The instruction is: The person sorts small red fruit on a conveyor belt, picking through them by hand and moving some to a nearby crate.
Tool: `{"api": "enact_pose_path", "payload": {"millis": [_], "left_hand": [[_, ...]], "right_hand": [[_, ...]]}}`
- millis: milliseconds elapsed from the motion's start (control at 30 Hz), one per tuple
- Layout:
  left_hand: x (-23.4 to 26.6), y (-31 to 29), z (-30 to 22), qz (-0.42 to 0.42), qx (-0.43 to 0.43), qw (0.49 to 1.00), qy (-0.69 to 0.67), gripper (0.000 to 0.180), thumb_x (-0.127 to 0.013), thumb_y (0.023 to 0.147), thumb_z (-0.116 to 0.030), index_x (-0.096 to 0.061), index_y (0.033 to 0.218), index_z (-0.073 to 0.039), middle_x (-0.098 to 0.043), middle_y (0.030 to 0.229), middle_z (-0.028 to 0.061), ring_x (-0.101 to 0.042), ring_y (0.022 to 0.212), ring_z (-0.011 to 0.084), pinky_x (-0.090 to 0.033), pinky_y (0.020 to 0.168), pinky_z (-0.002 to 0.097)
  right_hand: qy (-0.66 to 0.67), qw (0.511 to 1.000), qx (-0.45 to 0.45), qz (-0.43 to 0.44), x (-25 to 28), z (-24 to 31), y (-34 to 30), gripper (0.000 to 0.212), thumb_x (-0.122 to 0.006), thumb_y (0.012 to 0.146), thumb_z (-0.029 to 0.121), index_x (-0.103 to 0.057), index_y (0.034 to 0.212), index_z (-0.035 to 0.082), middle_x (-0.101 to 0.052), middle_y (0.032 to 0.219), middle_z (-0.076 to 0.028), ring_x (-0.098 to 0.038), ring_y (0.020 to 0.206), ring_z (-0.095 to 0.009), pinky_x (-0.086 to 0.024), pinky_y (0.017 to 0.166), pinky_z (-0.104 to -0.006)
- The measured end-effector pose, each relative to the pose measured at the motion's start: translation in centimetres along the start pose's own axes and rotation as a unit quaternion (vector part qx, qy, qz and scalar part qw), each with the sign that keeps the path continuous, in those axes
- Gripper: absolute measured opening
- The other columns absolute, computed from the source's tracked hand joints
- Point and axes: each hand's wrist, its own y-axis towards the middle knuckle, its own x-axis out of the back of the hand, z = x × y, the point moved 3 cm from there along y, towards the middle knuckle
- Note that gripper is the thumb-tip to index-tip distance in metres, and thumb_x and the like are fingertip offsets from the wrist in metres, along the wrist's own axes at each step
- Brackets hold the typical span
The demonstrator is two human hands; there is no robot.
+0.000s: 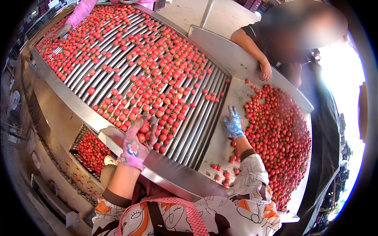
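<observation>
My left hand (135, 146), in a pink flowered glove, is cupped around a few small red tomatoes (144, 128) at the near edge of the metal roller conveyor (197, 145). Many more tomatoes lie scattered over the rollers around it. My right hand (234, 122), in a blue and white glove, is over the flat metal tray (214, 155) at the rollers' right end. Its fingers are stretched out, with no tomato seen in it. Just right of that hand spreads a large heap of small tomatoes (275, 145).
A black crate (94, 151) of tomatoes stands below the conveyor's near side. At upper right, another person's bare hand (265, 72) hangs over the tray's raised metal wall (220, 49). A pink-sleeved co-worker's gloved hand (62, 31) reaches over tomatoes at the far left.
</observation>
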Motion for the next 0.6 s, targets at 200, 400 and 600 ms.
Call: {"api": "enact_pose_path", "payload": {"millis": [200,400,600], "left_hand": [[1.7,0.4,-0.2,0.008,-0.053,0.997,-0.048,0.028,-0.053,0.092,-0.017,-0.050,0.118,-0.006,-0.062,0.107,0.0107,-0.065,0.084,0.0179,-0.058,0.059,0.0271],[2.4,1.0,0.0,0.010,-0.100,0.995,-0.023,0.019,-0.052,0.092,-0.017,-0.055,0.108,-0.007,-0.065,0.100,0.0088,-0.066,0.083,0.0165,-0.058,0.057,0.0272],[2.5,1.2,0.3,0.025,-0.125,0.992,-0.024,0.019,-0.053,0.091,-0.017,-0.055,0.107,-0.005,-0.063,0.096,0.0067,-0.065,0.081,0.0163,-0.058,0.059,0.0258]], "right_hand": [[-0.187,0.956,-0.179,0.139,14.1,-6.3,-9.4,0.103,-0.079,0.057,0.035,-0.026,0.143,0.015,-0.023,0.146,-0.024,-0.025,0.134,-0.039,-0.020,0.108,-0.0507],[-0.099,0.922,-0.284,0.245,20.4,-11.9,-20.0,0.123,-0.086,0.050,0.036,-0.011,0.146,0.019,-0.013,0.147,-0.027,-0.017,0.135,-0.045,-0.026,0.107,-0.0517],[0.005,0.939,-0.257,0.229,13.2,-7.6,-22.2,0.141,-0.088,0.043,0.048,0.001,0.145,0.007,-0.005,0.141,-0.040,-0.013,0.134,-0.050,-0.023,0.109,-0.0491]]}}
